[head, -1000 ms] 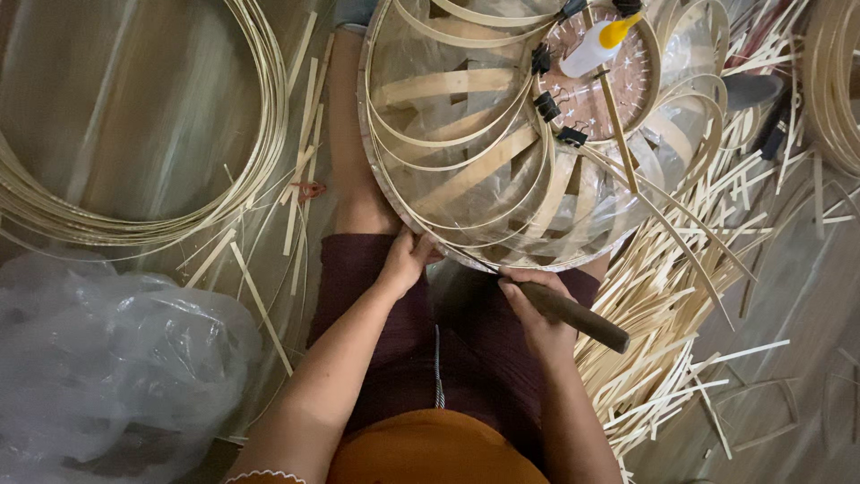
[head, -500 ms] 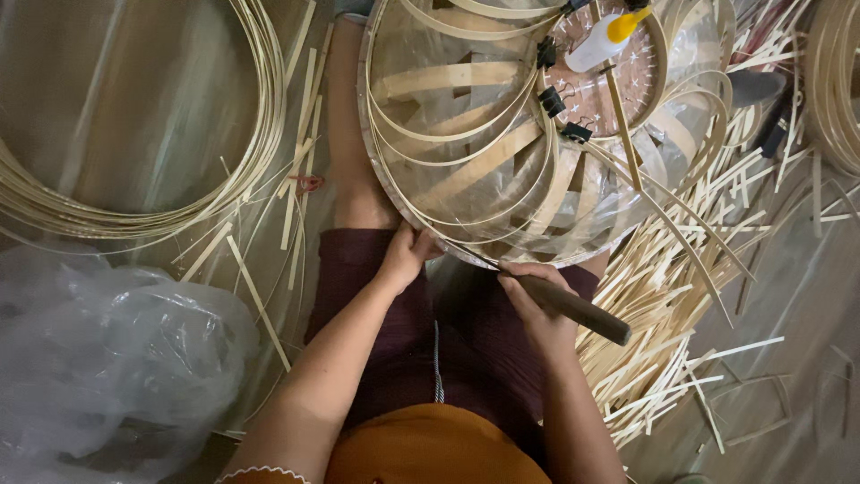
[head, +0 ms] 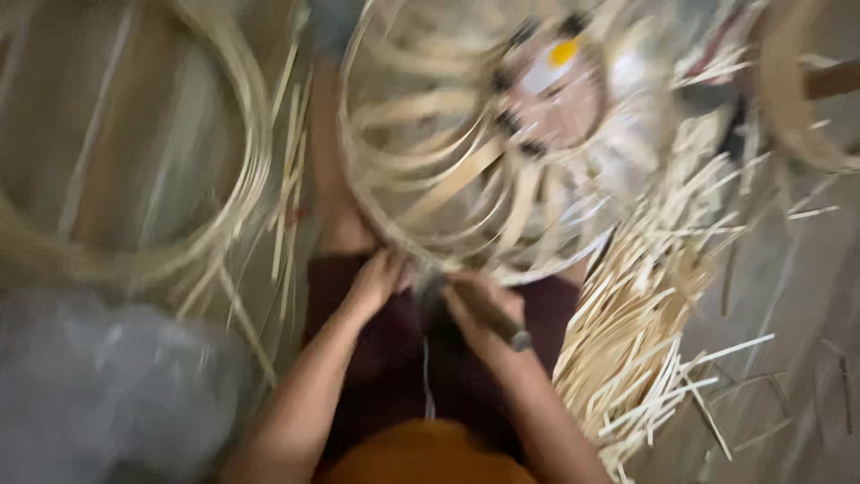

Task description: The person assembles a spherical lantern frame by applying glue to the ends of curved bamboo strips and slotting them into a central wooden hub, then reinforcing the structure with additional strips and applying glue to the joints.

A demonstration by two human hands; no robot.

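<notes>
Nearest, a dark-handled tool (head: 488,315) is clasped in the right hand (head: 479,309), its grip closed, the left hand (head: 374,280) is pressed, fingers curled, against the bamboo frame's (head: 466,152) lower rim above the lap, loose strips (head: 645,305) are piled right, coiled strips (head: 179,179) lie left.

One head camera looks steeply down, close over the lap.
</notes>
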